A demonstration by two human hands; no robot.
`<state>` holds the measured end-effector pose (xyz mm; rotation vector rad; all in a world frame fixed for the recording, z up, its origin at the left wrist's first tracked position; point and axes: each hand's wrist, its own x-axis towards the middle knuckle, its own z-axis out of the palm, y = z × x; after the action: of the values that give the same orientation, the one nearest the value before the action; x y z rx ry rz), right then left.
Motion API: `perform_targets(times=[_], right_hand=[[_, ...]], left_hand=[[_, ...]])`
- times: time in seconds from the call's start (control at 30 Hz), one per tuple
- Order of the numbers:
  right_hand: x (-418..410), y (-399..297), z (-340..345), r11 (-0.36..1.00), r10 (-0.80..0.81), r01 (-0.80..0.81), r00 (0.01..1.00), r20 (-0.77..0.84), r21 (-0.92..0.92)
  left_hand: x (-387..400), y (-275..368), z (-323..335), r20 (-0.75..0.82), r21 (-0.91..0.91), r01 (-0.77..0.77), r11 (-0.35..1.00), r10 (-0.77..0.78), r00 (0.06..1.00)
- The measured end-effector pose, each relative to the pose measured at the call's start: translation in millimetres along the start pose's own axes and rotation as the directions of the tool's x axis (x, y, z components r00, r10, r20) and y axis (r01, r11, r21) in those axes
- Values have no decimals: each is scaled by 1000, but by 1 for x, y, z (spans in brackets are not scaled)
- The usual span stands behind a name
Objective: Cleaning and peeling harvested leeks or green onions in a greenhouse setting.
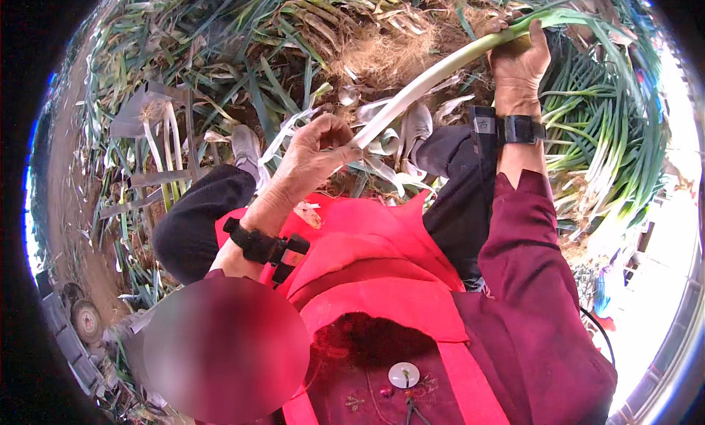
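Note:
A long leek (424, 89) with a white shank and green leaves slants across the space in front of me. At its upper right my right hand (520, 53) is closed around the part where white turns green. The fingers of my left hand (327, 147) pinch the lower white end, where a pale strip of peeled leaf (278, 141) hangs beside the hand. Whether roots remain on that end cannot be seen. Loose pale sheaths (385, 141) lie on the ground beneath the leek. A dry peel scrap (309, 213) rests on my red apron.
Rooted leeks are piled ahead, with a mass of tan roots (385, 53). Green-leaved leeks (600, 139) lie at the right. A metal frame (162, 177) holds several white stalks (173, 133) at the left. A wheel (87, 320) shows at the far lower left.

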<state>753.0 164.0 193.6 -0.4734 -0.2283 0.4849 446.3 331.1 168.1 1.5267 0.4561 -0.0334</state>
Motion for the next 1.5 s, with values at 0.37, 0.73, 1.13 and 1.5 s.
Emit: perform_targets(times=[0.37, 0.73, 1.13, 1.5], right_hand=[[-14, 21, 1, 998, 64, -64, 998, 30, 17], [-19, 29, 5, 997, 69, -70, 997, -18, -34], [-15, 32, -15, 821, -183, -107, 881, -435, -560], [1, 10, -53, 852, -87, -147, 907, -413, -502]], left_hand=[[-15, -16, 10, 25, 107, 106, 989, -109, 994], [-20, -28, 20, 72, -192, 130, 973, -118, 990], [-52, -21, 23, -288, -84, -293, 953, 258, 922], [-88, -11, -51, -78, -551, -71, 832, 33, 996]])
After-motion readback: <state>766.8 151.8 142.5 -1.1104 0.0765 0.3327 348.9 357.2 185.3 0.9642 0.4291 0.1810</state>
